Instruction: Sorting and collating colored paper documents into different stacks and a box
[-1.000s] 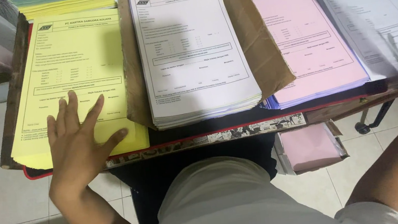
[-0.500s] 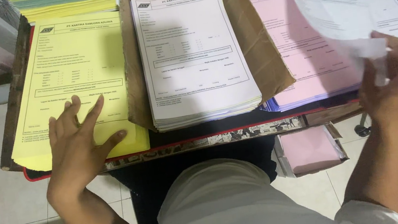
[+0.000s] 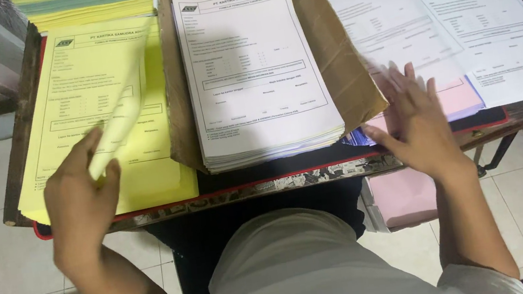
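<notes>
White sheet [image 3: 386,25] now lay over the pink stack [image 3: 458,99] under the flat, spread right hand [image 3: 417,118], while the left hand [image 3: 78,196] pinched up a yellow sheet [image 3: 120,108] near the table's left edge.

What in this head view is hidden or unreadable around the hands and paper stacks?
- Pink stack: mostly hidden under white sheet and right hand.
- Lifted yellow sheet: motion-blurred; left hand hides its grip.
- Far yellow pile: cut by the top edge.
- Form print: too small.
</notes>
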